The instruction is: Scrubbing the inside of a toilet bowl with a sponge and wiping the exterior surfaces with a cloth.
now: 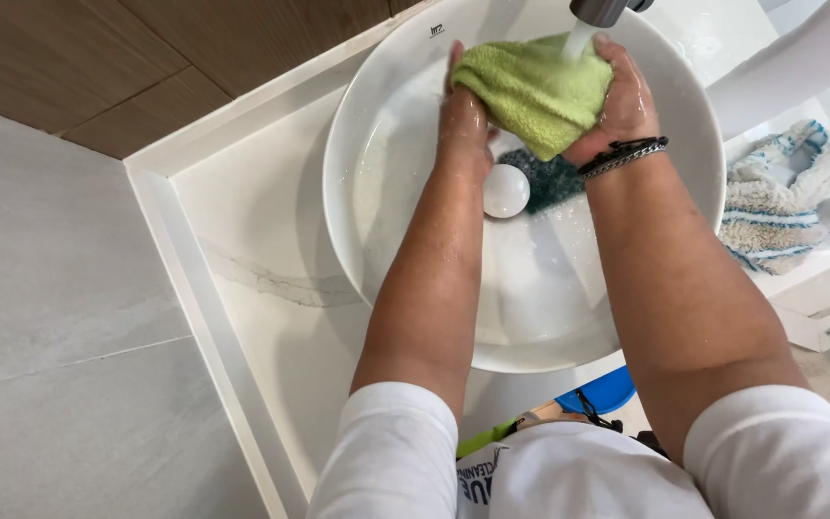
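Green cloth [535,91] is clamped between both hands over the white round basin [377,173], directly under the grey tap spout [602,10]; a water stream [578,40] is seen landing on its top edge. Left hand [463,120] is closed on the cloth's left end, fingers wrapped up over the edge; right hand [622,101] is closed on the right end, knuckles up. The cloth is bunched, long axis running hand to hand, roughly across the basin, with a loose corner pointing down between the wrists. A dark beaded bracelet [626,154] is worn just behind the right hand. Below the cloth, between the two forearms, a white round drain plug [506,190] is seen, with a dark teal scrubbing pad [549,178] lying just beside it, toward the right wrist; touching or not cannot be told. Both hands and forearms are wet. The basin is carried on a white marbled table [252,250]. Well beyond the right forearm, outside the basin, a crumpled white-and-blue striped cloth [775,197] is lying on the table. A small dark printed mark sits on the basin rim beyond the left hand's fingertips. Near the body, a blue object [602,392] and lettering on the white shirt are partly seen, mostly hidden.
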